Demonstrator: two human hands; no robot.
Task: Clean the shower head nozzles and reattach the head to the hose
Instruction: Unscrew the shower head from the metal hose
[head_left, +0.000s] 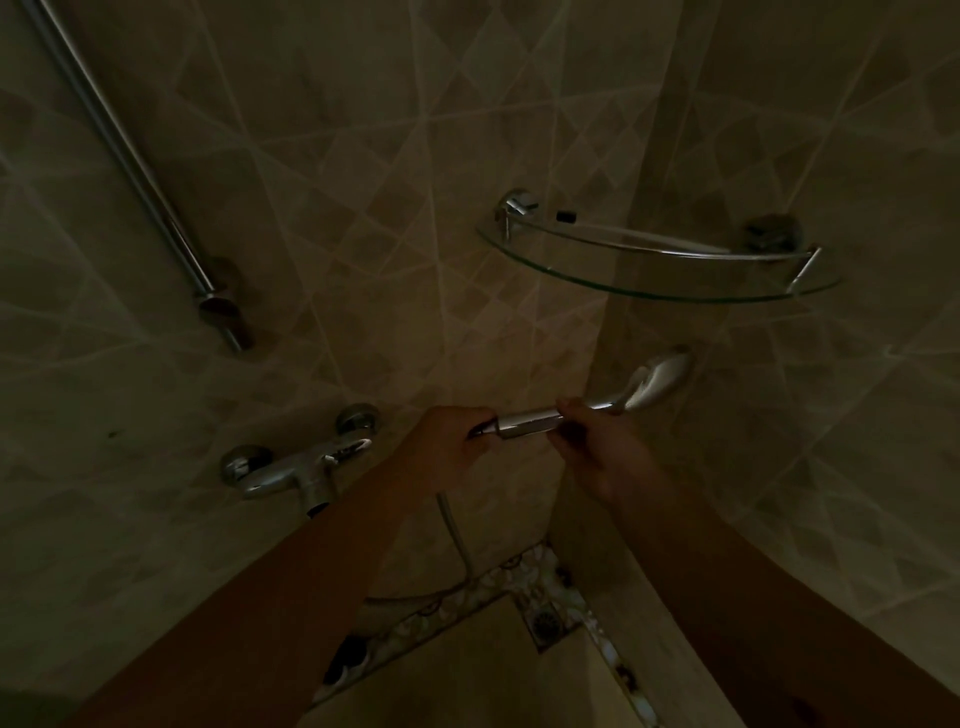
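- Cross-threading looks the likeliest fault: the shower head (644, 387) lies almost level, handle end toward 9 o'clock, and if the hose nut (485, 430) meets it at a slant the threads may bite wrongly and the joint leak.
- The chrome looks smooth, and the dim light hides any wetness; a slipping grip could drop the head toward the floor drain (545, 623) at 6 o'clock.
- The hose (451, 525) hangs down from the joint toward 6 o'clock; twisting the nut could kink it, in my judgement.
- Left hand (441, 447): fingers curled tight round the nut end of the hose, right at the handle's end. Whether the threads are already engaged cannot be told.
- Right hand (597, 452): fingers wrapped round the handle just below the head, steadying it; the spray face is turned away, so the nozzles cannot be seen.
- The head sits at 5 o'clock from the glass shelf (660, 291), and at 3 o'clock from the tap (296, 467).
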